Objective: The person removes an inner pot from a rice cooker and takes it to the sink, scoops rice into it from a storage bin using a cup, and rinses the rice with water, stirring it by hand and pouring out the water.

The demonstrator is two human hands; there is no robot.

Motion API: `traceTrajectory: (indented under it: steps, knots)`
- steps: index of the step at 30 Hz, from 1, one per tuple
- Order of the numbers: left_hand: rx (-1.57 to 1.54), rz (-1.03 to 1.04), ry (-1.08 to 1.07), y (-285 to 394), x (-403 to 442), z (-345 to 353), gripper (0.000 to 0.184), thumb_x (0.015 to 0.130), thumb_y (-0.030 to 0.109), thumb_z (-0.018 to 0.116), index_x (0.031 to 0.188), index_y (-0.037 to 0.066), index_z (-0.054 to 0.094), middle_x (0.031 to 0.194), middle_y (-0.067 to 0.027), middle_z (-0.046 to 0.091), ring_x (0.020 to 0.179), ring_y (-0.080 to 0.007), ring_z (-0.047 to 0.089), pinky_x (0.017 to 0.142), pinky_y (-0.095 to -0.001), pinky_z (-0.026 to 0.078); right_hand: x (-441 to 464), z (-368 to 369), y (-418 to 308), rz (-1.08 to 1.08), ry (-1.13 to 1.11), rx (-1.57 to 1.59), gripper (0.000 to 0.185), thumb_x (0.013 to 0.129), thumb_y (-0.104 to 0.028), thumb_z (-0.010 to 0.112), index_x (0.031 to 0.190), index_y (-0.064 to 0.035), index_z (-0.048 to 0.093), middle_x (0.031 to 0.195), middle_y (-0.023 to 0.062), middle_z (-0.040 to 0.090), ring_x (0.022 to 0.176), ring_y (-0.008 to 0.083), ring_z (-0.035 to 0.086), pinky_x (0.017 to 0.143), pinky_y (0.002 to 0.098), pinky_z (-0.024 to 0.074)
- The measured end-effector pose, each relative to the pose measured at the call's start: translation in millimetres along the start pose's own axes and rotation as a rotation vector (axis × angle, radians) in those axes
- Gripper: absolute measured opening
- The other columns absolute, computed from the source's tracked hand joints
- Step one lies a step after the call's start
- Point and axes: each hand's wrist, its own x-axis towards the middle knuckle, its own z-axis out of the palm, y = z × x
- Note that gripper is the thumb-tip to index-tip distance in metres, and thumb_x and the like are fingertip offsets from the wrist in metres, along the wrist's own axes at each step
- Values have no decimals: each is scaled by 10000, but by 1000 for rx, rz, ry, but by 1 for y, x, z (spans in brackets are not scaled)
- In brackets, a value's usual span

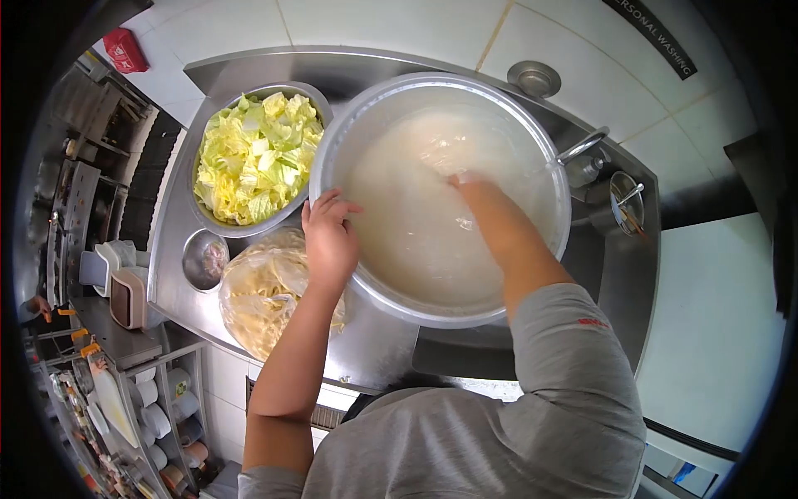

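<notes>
A large metal basin (378, 301) holds cloudy whitish water with a pale mass under its surface. My right hand (467, 178) reaches into this water near the middle; its fingers are submerged and blurred. At the basin's left rim rests my left hand (332, 237), fingers apart, with nothing held. Chopped cabbage (259, 158) fills a metal bowl (322, 101) to the left. Below that bowl, a clear plastic bag (264, 291) of pale strips lies beside my left forearm. A small metal bowl (195, 264) with some pinkish pieces stands left of the bag.
Behind the basin's right side is a metal faucet (582, 148). A small container with utensils (629, 214) stands at the counter's right end. The sink (465, 353) lies partly under the basin. Shelves with stacked dishes (154, 420) are at lower left; another person's hand (37, 308) shows far left.
</notes>
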Motion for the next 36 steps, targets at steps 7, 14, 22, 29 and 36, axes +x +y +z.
traceTrajectory:
  steps: [7,14,22,29,36]
  knots:
    - [-72,28,29,-2,-1,0,268,652,-89,459,782,72,630,915,-105,620,1091,-260,501,973,-481,297,-84,-40,34,-169,22,-231,303,788,-116,443,1046,-3,554,1019,209,573,982,343,541,815,449,435]
    - [-61,11,38,-4,-3,4,263,646,-78,475,791,66,640,920,-103,622,1089,-249,500,953,-452,316,-39,60,-12,118,162,-202,354,810,-238,498,1106,-54,556,1158,180,524,1123,314,458,927,519,317]
    - [-78,12,41,-5,-3,1,252,647,-71,488,795,63,642,927,-102,622,1083,-247,503,934,-437,328,-104,10,-142,-323,-185,-770,349,823,-271,496,1115,-108,592,1229,103,519,1188,303,419,1014,533,230]
    - [-80,9,23,-5,-2,-1,247,650,-68,489,795,64,640,928,-99,619,1088,-243,498,934,-436,327,-140,9,-149,-553,-180,-278,260,777,-219,532,965,-74,637,1113,171,558,1109,309,483,892,430,407]
    - [-85,6,19,-6,-3,1,242,656,-65,484,791,63,639,926,-102,620,1089,-244,499,936,-416,326,-156,17,-95,-857,-110,-266,365,718,-176,565,1068,-74,584,1092,198,557,1061,326,514,858,423,433]
